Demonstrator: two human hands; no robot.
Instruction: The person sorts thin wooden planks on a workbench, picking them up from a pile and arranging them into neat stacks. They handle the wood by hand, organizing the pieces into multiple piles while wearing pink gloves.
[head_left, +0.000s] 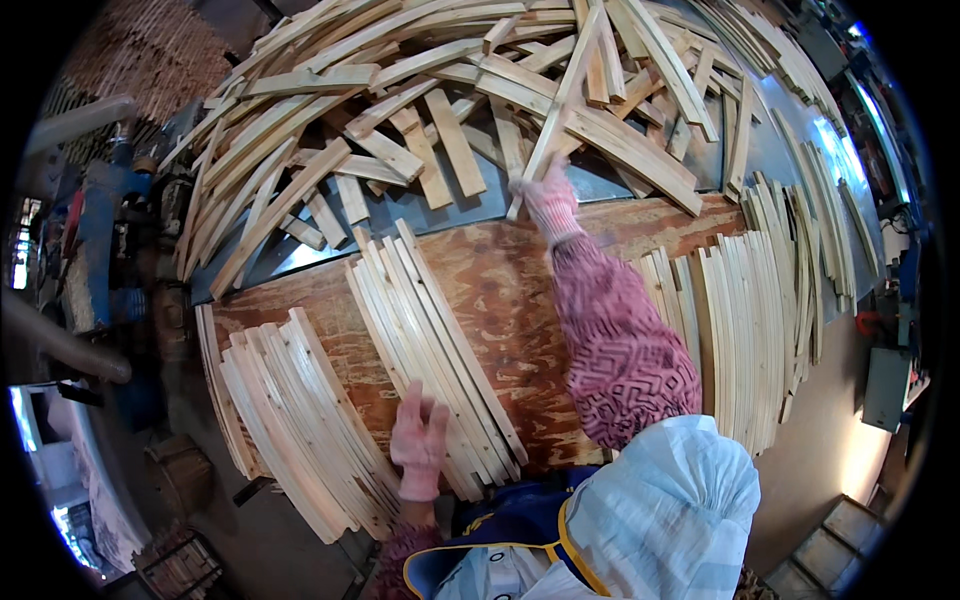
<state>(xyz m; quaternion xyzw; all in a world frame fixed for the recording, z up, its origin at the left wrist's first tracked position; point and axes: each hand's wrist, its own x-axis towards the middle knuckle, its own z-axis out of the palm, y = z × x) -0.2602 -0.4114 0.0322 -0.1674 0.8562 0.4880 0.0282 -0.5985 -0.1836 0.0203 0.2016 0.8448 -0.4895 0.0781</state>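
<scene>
My right hand [545, 195], in a pink glove, reaches to the far edge of the brown plywood board [500, 290] and grips a long pale wooden slat [565, 95] that sticks up out of the loose pile [440, 90]. My left hand [420, 440], also pink-gloved, rests flat with fingers spread on the near end of a neat row of slats [430, 330] in the middle of the board.
Sorted slat stacks lie at the left [290, 420] and right [745, 330] of the board. A blue machine [95, 240] stands at the far left. More slats run along the right bench edge [810, 170]. Floor shows at lower right.
</scene>
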